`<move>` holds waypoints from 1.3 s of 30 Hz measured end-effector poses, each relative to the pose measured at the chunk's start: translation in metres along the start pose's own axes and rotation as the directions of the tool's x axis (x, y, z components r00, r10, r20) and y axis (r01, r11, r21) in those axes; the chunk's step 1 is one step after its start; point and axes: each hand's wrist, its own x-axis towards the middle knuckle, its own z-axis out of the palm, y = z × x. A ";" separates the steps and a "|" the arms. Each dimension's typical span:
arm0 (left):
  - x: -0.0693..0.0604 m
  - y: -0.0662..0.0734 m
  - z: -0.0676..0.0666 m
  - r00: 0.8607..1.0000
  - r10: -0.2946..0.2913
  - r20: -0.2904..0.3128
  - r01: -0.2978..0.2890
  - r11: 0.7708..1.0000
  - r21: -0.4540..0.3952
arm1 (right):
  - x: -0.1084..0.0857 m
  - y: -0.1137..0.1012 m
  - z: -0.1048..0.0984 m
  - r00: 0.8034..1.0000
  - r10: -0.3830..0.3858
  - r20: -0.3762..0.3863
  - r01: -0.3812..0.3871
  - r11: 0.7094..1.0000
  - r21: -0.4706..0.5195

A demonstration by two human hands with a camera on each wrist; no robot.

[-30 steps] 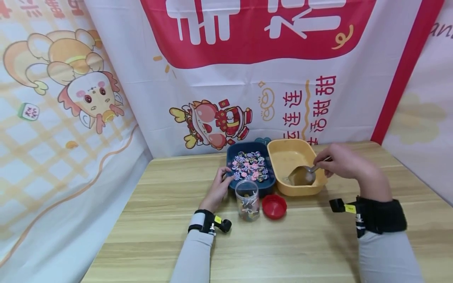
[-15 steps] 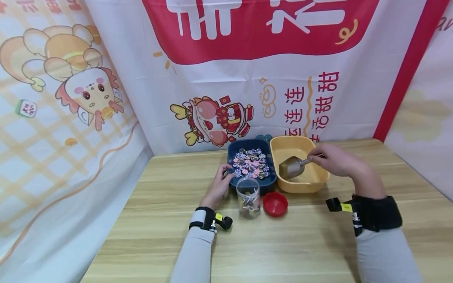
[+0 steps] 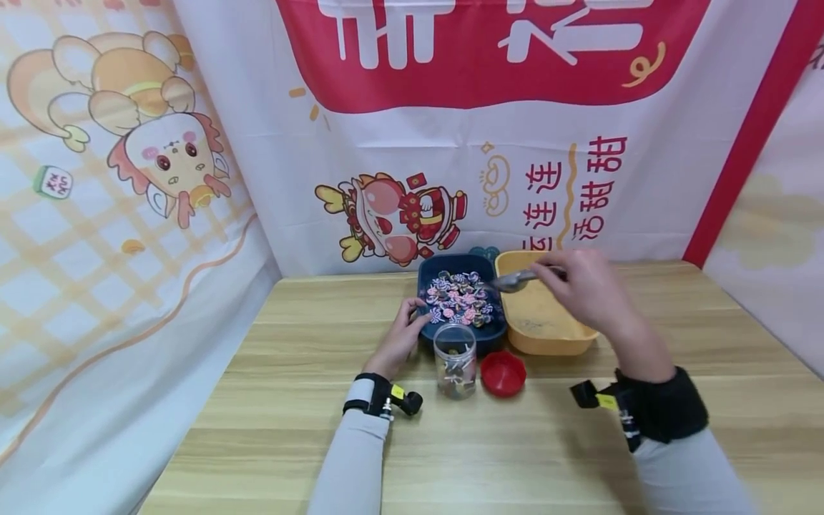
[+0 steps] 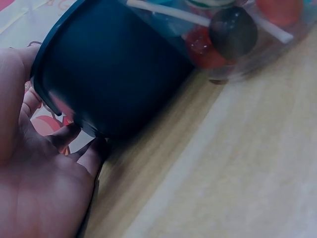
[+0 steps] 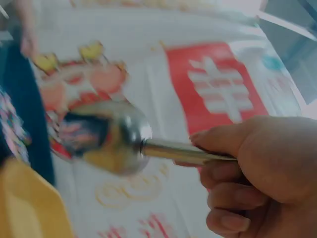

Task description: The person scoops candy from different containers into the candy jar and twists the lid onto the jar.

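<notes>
In the head view, my left hand (image 3: 398,345) holds the near left side of a dark blue bin (image 3: 494,346), thumb at its rim. The left wrist view shows fingers under and beside the bin's wall (image 4: 109,74). Small striped and pink swirl candies (image 3: 453,297) lie in that bin. My right hand (image 3: 587,292) grips the handle of a metal scoop (image 3: 511,281). The scoop's blurred head is over the border between the blue bin and a yellow bin (image 3: 550,346). In the right wrist view, the shiny scoop (image 5: 111,136) reflects the bins; its inside is hidden.
A clear jar (image 3: 455,368) partly filled with lollipops stands uncapped before the blue bin. Beside it on the wooden table (image 3: 502,450) lies a red lid (image 3: 503,373). A printed cloth (image 3: 386,143) hangs behind. Some clear residue shows on the yellow bin's floor.
My right hand has lifted the scoop out of the yellow bin and carried it left towards the blue bin. The left hand stays on the blue bin.
</notes>
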 end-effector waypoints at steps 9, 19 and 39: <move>-0.001 -0.002 -0.001 1.000 -0.001 0.015 0.001 1.000 -0.006 | 0.005 -0.026 0.059 0.987 0.009 0.160 0.012 0.991 -0.132; -0.006 -0.004 0.004 0.999 -0.037 0.001 0.037 0.999 -0.017 | 0.003 -0.003 0.116 0.983 0.116 0.145 -0.073 0.960 -0.271; -0.004 0.000 -0.001 1.000 -0.001 -0.017 0.001 1.000 -0.028 | 0.007 0.009 0.143 0.937 -0.093 0.337 0.156 0.974 -0.164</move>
